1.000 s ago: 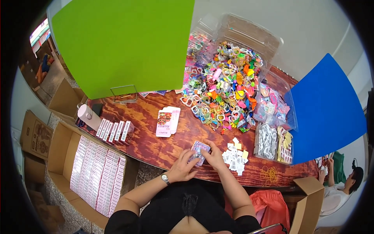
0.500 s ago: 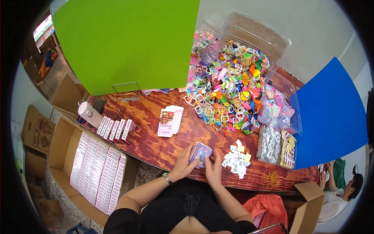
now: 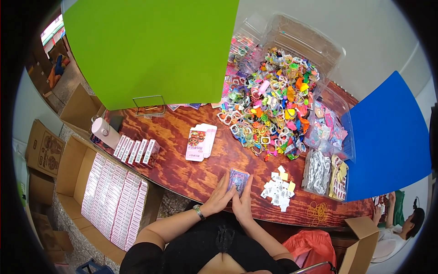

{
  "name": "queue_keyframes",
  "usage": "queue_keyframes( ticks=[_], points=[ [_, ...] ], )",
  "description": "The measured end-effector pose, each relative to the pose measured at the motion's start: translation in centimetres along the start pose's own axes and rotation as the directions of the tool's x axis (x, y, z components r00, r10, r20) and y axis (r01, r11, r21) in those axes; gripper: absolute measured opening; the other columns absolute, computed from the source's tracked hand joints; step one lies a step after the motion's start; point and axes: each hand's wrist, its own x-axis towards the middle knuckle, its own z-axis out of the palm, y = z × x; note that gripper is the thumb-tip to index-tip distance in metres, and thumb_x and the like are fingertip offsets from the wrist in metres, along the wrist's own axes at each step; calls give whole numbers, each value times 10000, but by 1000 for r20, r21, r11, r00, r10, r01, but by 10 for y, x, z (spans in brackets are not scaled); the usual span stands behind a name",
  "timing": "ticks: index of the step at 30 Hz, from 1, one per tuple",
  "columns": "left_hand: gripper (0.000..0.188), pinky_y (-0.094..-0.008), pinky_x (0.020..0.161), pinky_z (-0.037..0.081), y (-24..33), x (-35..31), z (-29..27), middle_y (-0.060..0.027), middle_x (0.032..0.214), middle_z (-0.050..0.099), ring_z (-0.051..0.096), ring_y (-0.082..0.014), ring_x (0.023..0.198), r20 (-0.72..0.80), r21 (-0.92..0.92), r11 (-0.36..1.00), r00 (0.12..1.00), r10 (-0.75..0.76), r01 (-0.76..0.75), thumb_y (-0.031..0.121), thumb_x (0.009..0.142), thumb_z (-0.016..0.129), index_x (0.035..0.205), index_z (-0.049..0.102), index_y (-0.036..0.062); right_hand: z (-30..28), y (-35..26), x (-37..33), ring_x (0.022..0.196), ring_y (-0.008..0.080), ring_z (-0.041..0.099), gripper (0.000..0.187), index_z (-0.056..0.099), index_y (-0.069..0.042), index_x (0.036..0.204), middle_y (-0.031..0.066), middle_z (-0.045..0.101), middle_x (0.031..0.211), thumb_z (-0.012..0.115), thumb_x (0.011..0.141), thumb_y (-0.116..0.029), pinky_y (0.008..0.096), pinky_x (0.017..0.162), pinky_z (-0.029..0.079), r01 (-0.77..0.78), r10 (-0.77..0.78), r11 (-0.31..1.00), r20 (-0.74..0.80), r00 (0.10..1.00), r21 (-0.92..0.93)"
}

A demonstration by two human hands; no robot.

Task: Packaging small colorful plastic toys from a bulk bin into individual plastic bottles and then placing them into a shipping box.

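Note:
A stack of small purple-and-blue picture cards (image 3: 238,181) sits between my two hands at the table's near edge. My left hand (image 3: 220,195) grips its left side, the thumb lying over the near face. Along the right side press the fingers of my right hand (image 3: 242,202). Beyond them lie several flat, unfolded pink-and-white cartons (image 3: 199,145) with a red picture. To the right of my hands is a loose heap of small white and yellow paper slips (image 3: 278,188).
A large pile of colourful trinkets (image 3: 269,105) covers the far right, beside clear plastic bins (image 3: 325,180). Standing filled boxes (image 3: 137,150) and a pink bottle (image 3: 106,132) are at left. A carton (image 3: 75,182) of packed boxes stands lower left. Rubber bands (image 3: 317,211) lie right; another person (image 3: 397,228) works beyond.
My hands have closed in on the cards, which now stand squared up and more upright between them. The right hand has shifted slightly left and nearer to me.

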Motion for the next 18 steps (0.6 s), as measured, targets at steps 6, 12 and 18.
queue_keyframes(
  ticks=[6,12,18],
  points=[
    [802,-419,1243,146,-7,-2,-10,-307,1638,136,136,-392,1542,-15,-40,999,1000,-2,2,450,1076,340,1563,43,-115,10,-22,-3,1522,510,-8,873,-60,34,1584,386,20,1614,545,1001,-203,517,1220,137,41,-34,988,47,998,-146],
    [771,-418,1231,184,4,-1,-29,-312,1612,217,199,-409,1522,-34,-49,995,995,-91,89,443,1074,378,1557,143,-111,-1,-18,-3,1527,494,38,877,1,46,1585,389,50,1610,586,997,-238,494,1220,150,59,-55,997,73,996,-55],
    [801,-520,1160,302,11,28,-67,-320,1507,367,369,-454,1404,-343,515,857,910,233,-26,375,954,656,1508,299,-79,-23,0,7,1498,322,260,803,59,-11,1608,223,154,1640,567,987,-47,401,1139,361,147,-146,979,15,989,-141]
  ],
)
